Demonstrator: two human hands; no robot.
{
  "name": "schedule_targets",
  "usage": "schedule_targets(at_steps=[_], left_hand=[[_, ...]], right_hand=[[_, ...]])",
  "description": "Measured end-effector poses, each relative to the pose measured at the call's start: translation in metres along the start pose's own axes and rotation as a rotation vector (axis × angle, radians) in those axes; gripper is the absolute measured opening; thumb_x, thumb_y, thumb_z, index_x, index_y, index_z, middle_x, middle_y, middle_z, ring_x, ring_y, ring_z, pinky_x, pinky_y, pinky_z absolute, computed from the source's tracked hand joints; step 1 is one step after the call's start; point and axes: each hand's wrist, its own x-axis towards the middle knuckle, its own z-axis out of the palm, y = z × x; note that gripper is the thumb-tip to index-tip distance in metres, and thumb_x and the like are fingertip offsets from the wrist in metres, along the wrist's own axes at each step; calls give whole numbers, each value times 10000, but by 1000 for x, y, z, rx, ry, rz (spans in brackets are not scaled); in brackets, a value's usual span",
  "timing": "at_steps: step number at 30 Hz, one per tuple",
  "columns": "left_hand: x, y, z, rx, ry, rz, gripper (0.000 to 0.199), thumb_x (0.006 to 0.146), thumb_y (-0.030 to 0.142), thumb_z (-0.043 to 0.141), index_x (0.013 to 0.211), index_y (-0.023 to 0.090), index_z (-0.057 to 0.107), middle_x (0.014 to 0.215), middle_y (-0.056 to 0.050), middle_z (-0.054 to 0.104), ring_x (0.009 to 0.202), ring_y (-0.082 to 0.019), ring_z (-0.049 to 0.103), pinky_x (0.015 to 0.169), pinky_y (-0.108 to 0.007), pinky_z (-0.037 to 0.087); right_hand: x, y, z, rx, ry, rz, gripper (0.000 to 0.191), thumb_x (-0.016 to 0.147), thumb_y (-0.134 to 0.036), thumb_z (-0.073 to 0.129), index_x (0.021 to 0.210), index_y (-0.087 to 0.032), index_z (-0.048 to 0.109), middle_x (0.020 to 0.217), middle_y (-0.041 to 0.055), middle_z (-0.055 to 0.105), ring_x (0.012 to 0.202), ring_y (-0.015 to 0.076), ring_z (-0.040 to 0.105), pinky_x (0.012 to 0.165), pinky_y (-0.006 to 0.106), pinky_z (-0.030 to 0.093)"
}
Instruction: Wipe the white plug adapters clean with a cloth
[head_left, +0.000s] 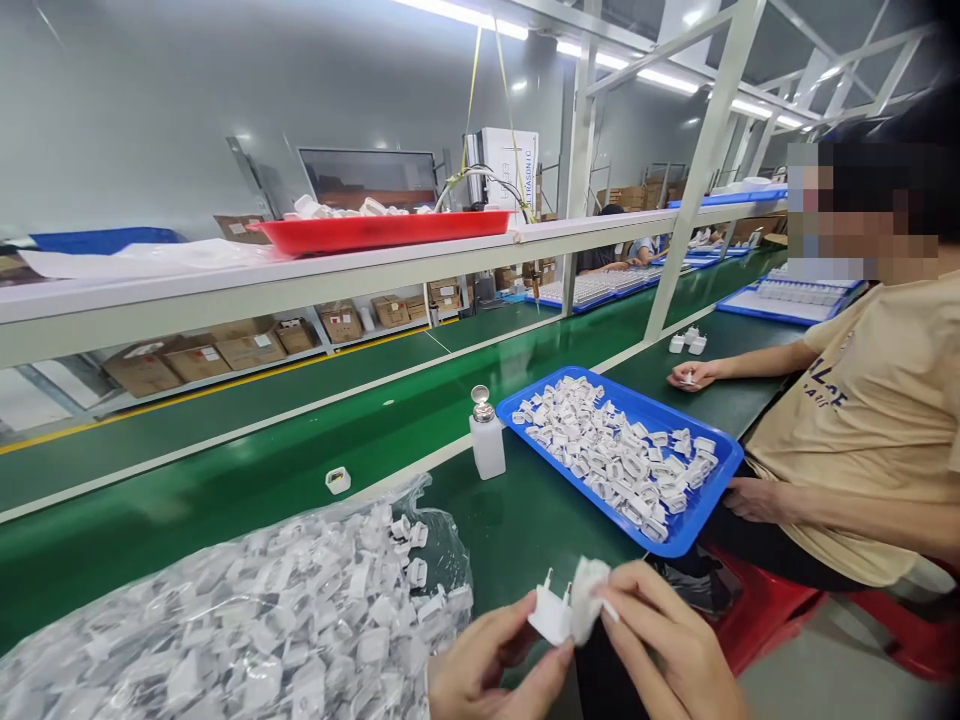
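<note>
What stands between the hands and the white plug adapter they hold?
Only a white cloth, pinched by the right hand against the white plug adapter; the left hand touches the adapter directly.

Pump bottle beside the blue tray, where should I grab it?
Take the pump bottle by its white body, from the near side: its sides look straight and it stands upright, so a hand should wrap around it well. Avoid the narrower metal pump top.
</note>
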Motion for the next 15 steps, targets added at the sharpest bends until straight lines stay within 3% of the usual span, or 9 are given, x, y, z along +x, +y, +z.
schedule_targets(at_steps=[3, 6, 8, 11, 13, 15], left_hand=[[-1, 7, 7, -273, 13, -410, 382, 551, 393, 968, 845, 188, 837, 739, -48, 807, 651, -239, 785, 663, -273, 674], [3, 13, 12, -383, 10, -601, 423, 453, 356, 1004, 795, 175, 835, 717, -64, 806, 667, -251, 791, 683, -271, 670], [7, 14, 14, -455, -36, -704, 442, 440, 353, 1011, 792, 153, 832, 708, -89, 806, 633, -237, 783, 629, -245, 658], [11, 12, 15, -628, -120, -975, 450, 470, 388, 1008, 783, 121, 823, 733, -117, 811, 600, -204, 770, 566, -209, 634], [12, 9, 13, -725, -147, -1139, 371, 529, 346, 999, 776, 135, 819, 757, -103, 817, 619, -175, 773, 580, -178, 625], [11, 5, 10, -787, -169, -1202, 282, 586, 269, 983, 778, 147, 817, 772, -90, 822, 648, -152, 777, 606, -147, 616]], right_hand=[[-4, 20, -8, -216, 197, 233, 290, 1024, -363, 501, 979, -230, 755, 912, 38, 629, 720, 142, 652, 659, 226, 523], [-4, 16, -11, -200, 290, 313, 296, 1014, -415, 521, 952, -229, 743, 917, 33, 628, 704, 134, 639, 618, 204, 502], [-1, 1, -8, -47, 225, 278, 277, 1019, -400, 515, 988, -237, 736, 920, 31, 622, 727, 139, 636, 632, 197, 505], [4, -23, 4, 211, 55, 203, 313, 1045, -347, 457, 977, -245, 745, 871, 23, 592, 745, 146, 626, 673, 205, 516], [4, -30, 14, 270, 34, 123, 303, 1042, -311, 454, 1064, -253, 750, 904, 36, 596, 786, 160, 638, 717, 226, 532], [2, -30, 19, 271, 45, 55, 303, 1032, -278, 465, 1202, -266, 717, 970, 55, 609, 835, 173, 654, 762, 244, 543]])
